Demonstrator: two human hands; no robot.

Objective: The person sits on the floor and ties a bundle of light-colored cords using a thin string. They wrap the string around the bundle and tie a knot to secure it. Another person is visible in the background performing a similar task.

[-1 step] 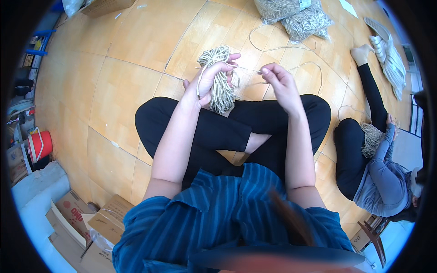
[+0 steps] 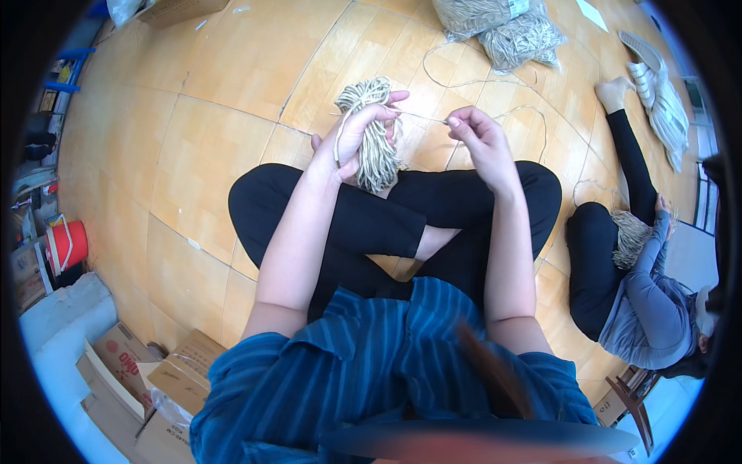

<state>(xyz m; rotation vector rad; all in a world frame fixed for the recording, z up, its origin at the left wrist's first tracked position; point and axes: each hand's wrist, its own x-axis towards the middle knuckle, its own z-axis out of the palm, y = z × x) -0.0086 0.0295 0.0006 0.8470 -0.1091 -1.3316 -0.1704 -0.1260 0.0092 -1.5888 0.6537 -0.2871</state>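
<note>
My left hand (image 2: 359,133) is wrapped round a bundle of beige cord (image 2: 376,158), its looped strands hanging below my fingers over my crossed legs. Between thumb and fingertips, my right hand (image 2: 481,143) pinches a thin strand of cord (image 2: 423,117). That strand runs fairly straight from the bundle across to my right fingers. From near my right hand, a loose length of cord (image 2: 544,127) trails in curves over the floor.
Clear plastic bags of similar cord (image 2: 522,42) lie ahead on the tiled floor (image 2: 224,139). At right, another person (image 2: 649,301) sits with a cord bundle (image 2: 632,238). A striped sack (image 2: 663,116) lies beyond. Cardboard boxes (image 2: 185,371) and a red bucket (image 2: 68,246) stand at left.
My right hand has moved slightly to the right, and the strand between my hands looks straighter. The left hand keeps its hold on the bundle.
</note>
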